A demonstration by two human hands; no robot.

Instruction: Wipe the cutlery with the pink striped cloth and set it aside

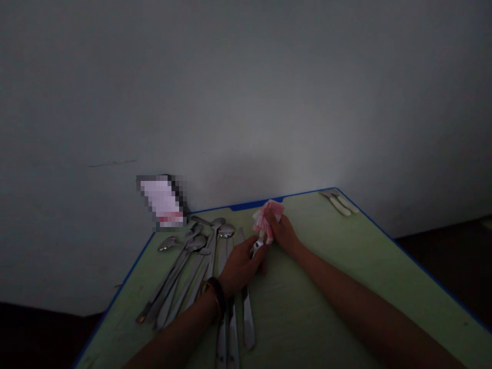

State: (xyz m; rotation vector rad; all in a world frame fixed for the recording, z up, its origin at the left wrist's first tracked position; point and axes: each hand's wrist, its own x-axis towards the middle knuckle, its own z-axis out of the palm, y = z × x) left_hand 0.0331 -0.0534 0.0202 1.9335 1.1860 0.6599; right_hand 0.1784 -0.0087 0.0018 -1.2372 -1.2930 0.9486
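My left hand (241,266) is closed on a small utensil with a pale handle (257,248), held just above the green table (346,266). My right hand (283,233) is closed on a crumpled pink and white cloth (267,218), which is wrapped over the upper end of that utensil. The two hands meet near the middle of the table's far side. A dark bracelet sits on my left wrist. Beside and beneath my left hand lie several metal spoons and knives (192,256).
The table has a blue edge (253,205) and stands against a pale wall. Two white-handled utensils (340,201) lie at the far right corner. A blurred white object (163,200) stands at the far left corner. The room is dim.
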